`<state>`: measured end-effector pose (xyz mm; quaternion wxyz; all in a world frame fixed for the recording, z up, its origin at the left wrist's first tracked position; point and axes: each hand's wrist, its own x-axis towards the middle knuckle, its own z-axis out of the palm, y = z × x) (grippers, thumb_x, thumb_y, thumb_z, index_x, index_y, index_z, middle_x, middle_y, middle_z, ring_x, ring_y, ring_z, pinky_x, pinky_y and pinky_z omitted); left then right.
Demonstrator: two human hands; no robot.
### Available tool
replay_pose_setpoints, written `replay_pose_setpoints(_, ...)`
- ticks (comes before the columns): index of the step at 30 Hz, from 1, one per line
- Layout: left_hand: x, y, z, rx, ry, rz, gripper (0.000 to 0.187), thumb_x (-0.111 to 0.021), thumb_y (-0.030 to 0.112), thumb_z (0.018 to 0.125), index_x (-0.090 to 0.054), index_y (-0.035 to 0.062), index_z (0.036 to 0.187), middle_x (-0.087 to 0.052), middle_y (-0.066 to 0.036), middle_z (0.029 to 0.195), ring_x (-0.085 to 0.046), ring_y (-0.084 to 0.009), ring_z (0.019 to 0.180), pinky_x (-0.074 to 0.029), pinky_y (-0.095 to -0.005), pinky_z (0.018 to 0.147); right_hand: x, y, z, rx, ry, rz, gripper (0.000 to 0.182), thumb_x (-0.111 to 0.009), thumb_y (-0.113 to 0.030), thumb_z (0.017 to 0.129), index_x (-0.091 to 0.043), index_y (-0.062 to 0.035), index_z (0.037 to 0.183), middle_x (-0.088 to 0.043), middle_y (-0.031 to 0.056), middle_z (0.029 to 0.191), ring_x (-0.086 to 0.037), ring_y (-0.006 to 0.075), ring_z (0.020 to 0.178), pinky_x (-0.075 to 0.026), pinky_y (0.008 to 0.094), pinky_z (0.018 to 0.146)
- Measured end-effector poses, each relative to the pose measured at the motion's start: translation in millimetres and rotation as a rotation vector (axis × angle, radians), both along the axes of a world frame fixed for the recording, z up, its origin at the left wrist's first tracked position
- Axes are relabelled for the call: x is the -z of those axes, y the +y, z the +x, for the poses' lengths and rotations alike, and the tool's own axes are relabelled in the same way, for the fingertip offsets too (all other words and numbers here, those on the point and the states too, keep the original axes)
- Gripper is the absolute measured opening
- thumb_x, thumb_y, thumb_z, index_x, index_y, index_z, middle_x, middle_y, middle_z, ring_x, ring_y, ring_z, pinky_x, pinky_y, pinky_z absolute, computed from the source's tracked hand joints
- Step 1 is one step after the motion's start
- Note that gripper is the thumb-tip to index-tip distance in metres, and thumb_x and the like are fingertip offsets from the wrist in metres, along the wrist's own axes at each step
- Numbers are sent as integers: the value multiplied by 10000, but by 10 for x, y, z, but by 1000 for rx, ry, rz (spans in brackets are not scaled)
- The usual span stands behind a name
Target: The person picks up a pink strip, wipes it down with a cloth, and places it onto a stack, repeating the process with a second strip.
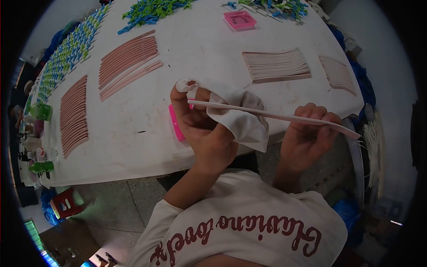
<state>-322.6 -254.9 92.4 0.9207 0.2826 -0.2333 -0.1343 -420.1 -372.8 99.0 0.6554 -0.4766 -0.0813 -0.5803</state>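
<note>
A long thin pale pink strip (pixel 275 116) is held up above the table's near edge. My left hand (pixel 202 127) has a white cloth (pixel 238 118) between its fingers, around the strip's left part; one fingertip is wrapped in white. On the right, my right hand (pixel 311 131) grips the strip near its right end, with fingers curled round it. Partly behind my left hand a bright pink object (pixel 177 124) lies on the table.
On the white table (pixel 147 151) lie rows of pink strips (pixel 73 116) at the left, more strips (pixel 278 65) at the right, green and blue pieces (pixel 155 11) at the back, and a pink box (pixel 240 20). Bottles (pixel 42 167) stand at the left edge.
</note>
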Motion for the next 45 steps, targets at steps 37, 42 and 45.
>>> replay_pose_setpoints(37, -75, 41, -58, -56, -91, 142, 644, -556, 241, 886, -156, 135, 1380, -467, -118, 1171, -565, -208, 993, -541, -378, 840, 14, -39, -43, 81, 13, -64, 144, -485, -153, 922, -462, -47, 1017, -558, 104, 863, -548, 177, 762, -464, 294, 680)
replay_pose_setpoints(42, -89, 69, -57, -57, -76, 199, 680, -589, 281, 871, -160, 129, 1377, -464, -112, 1167, -561, -203, 998, -538, -373, 847, 19, -53, -42, 81, 12, -88, 145, -496, -162, 921, -466, -49, 1007, -556, 104, 876, -543, 174, 762, -462, 285, 674)
replay_pose_setpoints(45, -33, 60, -30, -157, -258, 323, 685, -597, 293, 868, -168, 122, 1374, -452, -111, 1180, -573, -207, 984, -549, -379, 829, 15, -52, -35, 71, -5, -92, 139, -500, -158, 922, -471, -50, 1004, -555, 107, 878, -542, 175, 766, -466, 284, 678)
